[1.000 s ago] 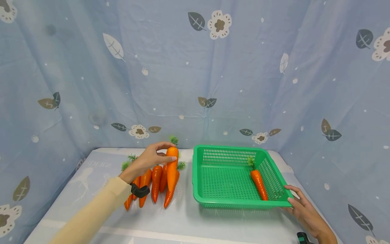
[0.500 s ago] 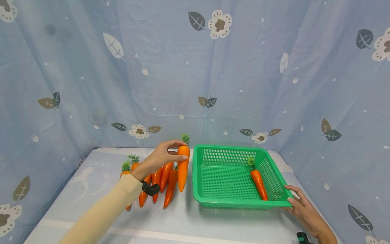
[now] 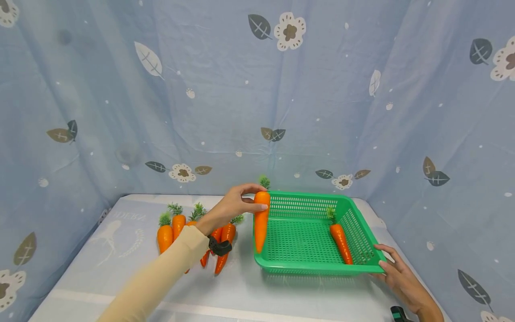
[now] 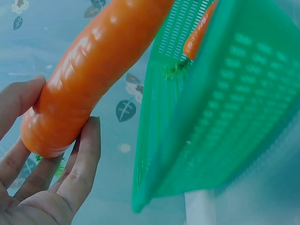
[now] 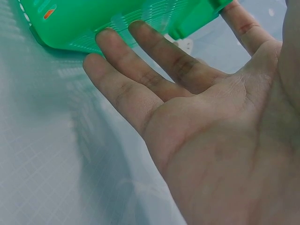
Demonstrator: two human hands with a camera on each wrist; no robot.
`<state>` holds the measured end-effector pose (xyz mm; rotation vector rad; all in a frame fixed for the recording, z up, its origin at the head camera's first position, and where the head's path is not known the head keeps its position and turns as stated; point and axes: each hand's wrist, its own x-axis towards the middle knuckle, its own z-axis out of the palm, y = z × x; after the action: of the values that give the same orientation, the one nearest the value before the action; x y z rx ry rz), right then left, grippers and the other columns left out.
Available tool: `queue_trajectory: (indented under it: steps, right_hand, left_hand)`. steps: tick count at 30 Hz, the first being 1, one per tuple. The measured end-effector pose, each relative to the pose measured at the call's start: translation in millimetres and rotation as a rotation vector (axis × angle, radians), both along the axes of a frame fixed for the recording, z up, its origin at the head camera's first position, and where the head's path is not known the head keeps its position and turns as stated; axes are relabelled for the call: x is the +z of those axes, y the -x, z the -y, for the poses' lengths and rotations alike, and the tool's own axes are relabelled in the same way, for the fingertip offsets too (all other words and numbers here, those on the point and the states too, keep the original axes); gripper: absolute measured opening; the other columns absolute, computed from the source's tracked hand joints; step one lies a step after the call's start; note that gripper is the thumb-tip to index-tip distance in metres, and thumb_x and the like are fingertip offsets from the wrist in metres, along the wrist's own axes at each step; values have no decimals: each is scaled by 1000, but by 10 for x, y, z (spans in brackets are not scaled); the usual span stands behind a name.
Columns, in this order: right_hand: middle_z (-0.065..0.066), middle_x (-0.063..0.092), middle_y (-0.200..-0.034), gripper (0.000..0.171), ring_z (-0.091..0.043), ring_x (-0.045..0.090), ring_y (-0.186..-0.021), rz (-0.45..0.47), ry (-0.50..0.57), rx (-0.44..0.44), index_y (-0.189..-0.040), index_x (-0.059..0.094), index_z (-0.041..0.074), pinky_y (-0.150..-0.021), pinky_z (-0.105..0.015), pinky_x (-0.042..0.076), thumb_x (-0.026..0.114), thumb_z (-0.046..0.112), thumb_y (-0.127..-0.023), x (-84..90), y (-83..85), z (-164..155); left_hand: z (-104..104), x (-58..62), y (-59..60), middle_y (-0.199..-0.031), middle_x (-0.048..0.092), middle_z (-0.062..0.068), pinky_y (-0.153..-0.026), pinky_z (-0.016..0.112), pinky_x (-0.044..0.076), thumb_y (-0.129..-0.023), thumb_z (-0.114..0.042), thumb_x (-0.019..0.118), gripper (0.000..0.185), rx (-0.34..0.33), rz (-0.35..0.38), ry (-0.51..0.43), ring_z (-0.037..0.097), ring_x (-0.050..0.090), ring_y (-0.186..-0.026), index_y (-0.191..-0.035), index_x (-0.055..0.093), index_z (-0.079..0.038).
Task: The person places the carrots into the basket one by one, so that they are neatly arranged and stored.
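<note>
In the head view my left hand (image 3: 245, 200) pinches an orange carrot (image 3: 261, 221) near its thick top, its green tuft pointing up. The carrot hangs tip down at the left rim of a green plastic basket (image 3: 310, 269). The left wrist view shows thumb and fingers around the carrot's top (image 4: 56, 122), beside the basket wall (image 4: 187, 154). My right hand (image 3: 404, 277) holds the basket's front right corner, thumb on the rim; other fingers (image 5: 140, 79) reach along its underside in the right wrist view. Another carrot (image 3: 341, 243) lies inside, at the basket's right.
Several carrots (image 3: 165, 237) with green tufts lie in a row on the pale table (image 3: 120, 273) left of the basket, partly hidden by my left forearm (image 3: 161, 273). A blue patterned curtain (image 3: 225, 89) encloses the table's back and sides.
My left hand has carried its carrot rightward, from above the row to the basket's left rim. The right hand and the basket stay in place.
</note>
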<state>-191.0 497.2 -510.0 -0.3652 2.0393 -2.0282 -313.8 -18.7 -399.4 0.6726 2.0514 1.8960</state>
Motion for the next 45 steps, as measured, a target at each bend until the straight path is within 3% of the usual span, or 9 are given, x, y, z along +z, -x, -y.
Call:
queue_trajectory:
  steps: [8,17,28,39,45]
  right_hand:
    - [13,48,-140,45,-14,64,-121,1,-12,-12,-156,25,27,-101,-39,54,30,13,-114,-6,7,5]
    - [16,44,-140,44,-12,64,-120,7,-25,-46,-155,27,25,-100,-37,55,33,14,-114,2,-12,27]
    - [10,44,-140,44,-13,64,-120,-10,-17,-47,-156,25,24,-100,-38,55,32,13,-114,-1,-15,34]
    - [14,44,-141,45,-14,63,-122,-4,-10,-42,-157,23,22,-101,-38,54,33,13,-114,-5,-17,23]
    - [11,44,-141,45,-15,63,-122,7,-42,-59,-157,22,22,-100,-38,54,34,15,-114,6,-15,38]
  left_hand:
    - [-294,16,92,-137,58,6,-90,42,59,-88,-22,85,52,-31,-43,10,28,70,-106,-135,65,-14]
    - [-605,-27,185,-130,61,7,-91,50,58,-87,-16,85,44,-59,5,-15,29,71,-101,-129,69,-16]
    - [-904,-65,241,-126,61,9,-80,42,62,-86,-15,87,45,-62,50,-25,29,70,-97,-127,70,-15]
    - [-1155,-106,288,-125,60,6,-76,40,63,-85,-14,88,46,-42,68,53,26,72,-90,-127,69,-15]
    - [-1270,-206,332,-121,60,6,-73,39,63,-84,-17,88,43,-46,56,75,25,71,-90,-124,70,-17]
